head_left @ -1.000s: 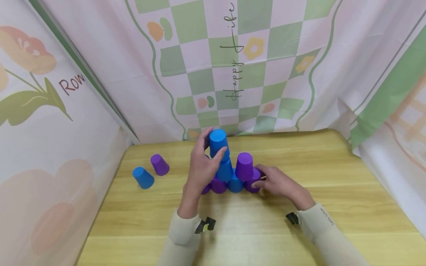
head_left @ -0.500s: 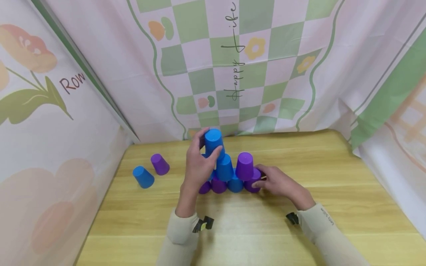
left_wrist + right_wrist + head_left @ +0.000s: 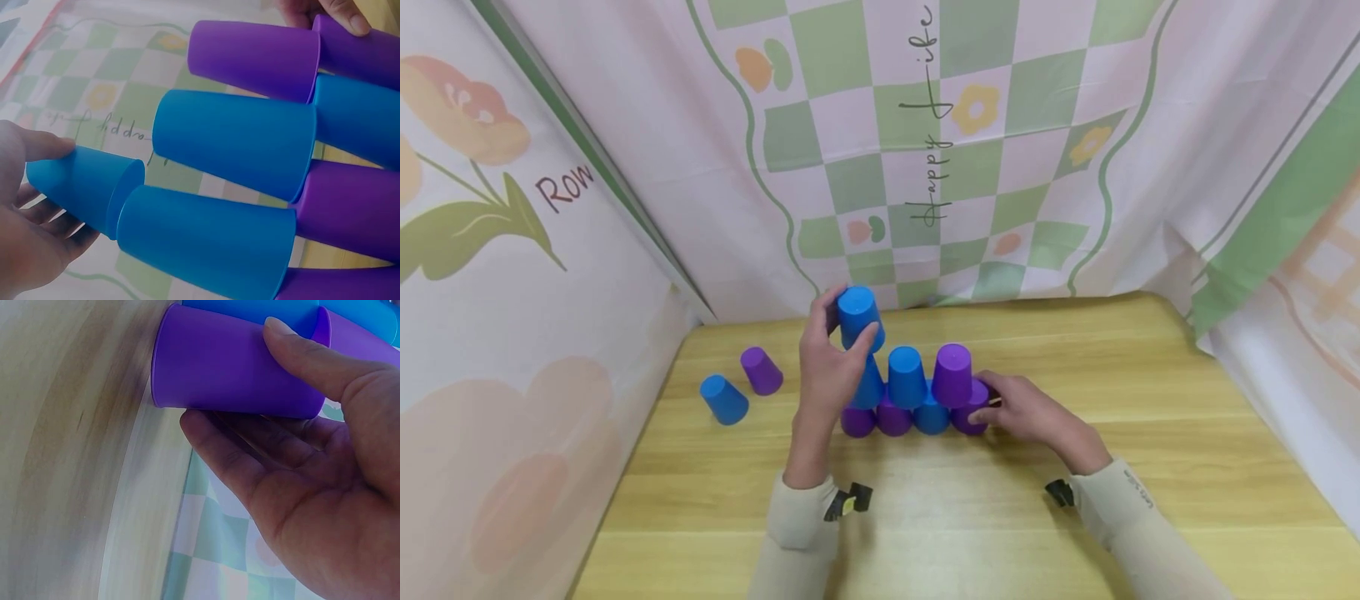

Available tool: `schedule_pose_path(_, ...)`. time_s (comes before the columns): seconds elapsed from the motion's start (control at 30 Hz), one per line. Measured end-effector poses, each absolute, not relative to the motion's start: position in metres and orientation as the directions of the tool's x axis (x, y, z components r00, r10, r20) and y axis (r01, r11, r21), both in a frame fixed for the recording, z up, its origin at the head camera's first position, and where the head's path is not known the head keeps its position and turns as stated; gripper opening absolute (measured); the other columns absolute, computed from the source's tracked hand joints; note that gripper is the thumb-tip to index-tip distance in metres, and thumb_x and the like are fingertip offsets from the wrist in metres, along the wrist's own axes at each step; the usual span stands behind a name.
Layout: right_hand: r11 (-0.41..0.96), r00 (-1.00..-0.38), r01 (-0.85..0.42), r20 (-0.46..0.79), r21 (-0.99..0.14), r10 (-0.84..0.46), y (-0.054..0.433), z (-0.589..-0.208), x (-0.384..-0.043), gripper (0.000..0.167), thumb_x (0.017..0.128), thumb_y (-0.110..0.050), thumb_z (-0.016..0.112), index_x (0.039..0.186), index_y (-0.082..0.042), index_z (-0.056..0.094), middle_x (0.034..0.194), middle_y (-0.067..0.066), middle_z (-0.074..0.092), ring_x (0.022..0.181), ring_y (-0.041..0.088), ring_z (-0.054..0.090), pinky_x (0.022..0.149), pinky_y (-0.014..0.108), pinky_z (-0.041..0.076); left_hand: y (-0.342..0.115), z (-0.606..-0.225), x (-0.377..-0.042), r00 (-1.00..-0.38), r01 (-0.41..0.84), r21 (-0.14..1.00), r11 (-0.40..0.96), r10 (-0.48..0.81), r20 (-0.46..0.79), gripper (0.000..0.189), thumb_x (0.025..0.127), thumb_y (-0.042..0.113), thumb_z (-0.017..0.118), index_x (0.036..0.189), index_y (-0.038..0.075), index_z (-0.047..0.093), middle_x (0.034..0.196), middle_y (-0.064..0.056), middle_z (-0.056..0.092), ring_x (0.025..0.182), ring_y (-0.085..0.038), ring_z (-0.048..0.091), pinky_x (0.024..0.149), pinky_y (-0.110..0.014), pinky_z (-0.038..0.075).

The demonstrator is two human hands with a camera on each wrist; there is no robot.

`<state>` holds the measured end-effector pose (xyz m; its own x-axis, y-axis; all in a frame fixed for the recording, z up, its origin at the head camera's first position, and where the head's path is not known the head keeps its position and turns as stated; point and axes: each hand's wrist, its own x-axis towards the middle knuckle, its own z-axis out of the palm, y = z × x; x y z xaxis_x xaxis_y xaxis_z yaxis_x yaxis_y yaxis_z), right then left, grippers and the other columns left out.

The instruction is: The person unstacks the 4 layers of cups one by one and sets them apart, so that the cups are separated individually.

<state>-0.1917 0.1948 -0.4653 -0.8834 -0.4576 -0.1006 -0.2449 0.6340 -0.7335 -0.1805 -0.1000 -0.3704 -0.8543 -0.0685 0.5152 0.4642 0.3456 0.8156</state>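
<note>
The held blue cup (image 3: 861,317) is inverted, closed base up, directly above the left blue cup (image 3: 869,387) of the second tier. The left wrist view shows its rim at the base of that cup; whether the two surfaces touch cannot be determined. The left hand (image 3: 829,367) pinches the held cup, thumb on one side wall and fingers on the opposite wall.

Second tier, left to right: the left blue cup, a middle blue cup (image 3: 907,379) and an upper purple cup (image 3: 952,375). All three are inverted, each bridging two cups of the bottom tier.

Bottom tier, left to right: a left-end purple cup (image 3: 858,422), an inner purple cup (image 3: 893,418), a lower blue cup (image 3: 932,417) and a right-end purple cup (image 3: 968,418). The right hand (image 3: 1022,408) grips the right-end purple cup between thumb and fingers, low on the stack.

Left of the stack, well apart from it, a loose blue cup (image 3: 724,400) and a loose purple cup (image 3: 762,372) stand base up, near each other; the purple unit is farther from the person.

All bottom-tier and loose cups stand on a wood-grain table (image 3: 955,533). Behind the table hangs a green-and-white checkered cloth (image 3: 972,171) with "Happy" lettering. A floral cloth panel (image 3: 475,333) marked "Row" borders the left side.
</note>
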Motion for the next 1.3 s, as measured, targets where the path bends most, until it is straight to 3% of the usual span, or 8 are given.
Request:
schedule_pose_path(0.63, 0.637, -0.886, -0.244, -0.099, -0.731, -0.453, 0.195, -0.466, -0.192, 0.042, 0.098, -0.016, 0.076, 0.133, 0.0, 0.061, 0.121, 0.015, 0.074, 0.113, 0.032, 0.071, 0.097, 0.052, 0.06, -0.123, -0.374, -0.187, -0.816, 0.459, 0.842, 0.285, -0.241, 0.526, 0.059, 0.096, 0.005, 0.075, 0.149, 0.003, 0.049, 0.145, -0.014, 0.06, 0.138, -0.033, 0.058, 0.119, -0.055, 0.044)
schedule_pose_path(1.3, 0.643, -0.887, -0.258, -0.088, -0.722, -0.454, 0.195, -0.467, -0.192, 0.041, 0.097, -0.017, 0.076, 0.132, -0.001, 0.061, 0.12, 0.014, 0.074, 0.112, 0.032, 0.071, 0.097, 0.051, 0.06, -0.139, -0.393, -0.198, -0.822, 0.38, 0.891, 0.247, -0.352, 0.448, 0.055, 0.098, 0.002, 0.072, 0.148, 0.009, 0.05, 0.148, -0.014, 0.058, 0.144, -0.031, 0.052, 0.125, -0.057, 0.035)
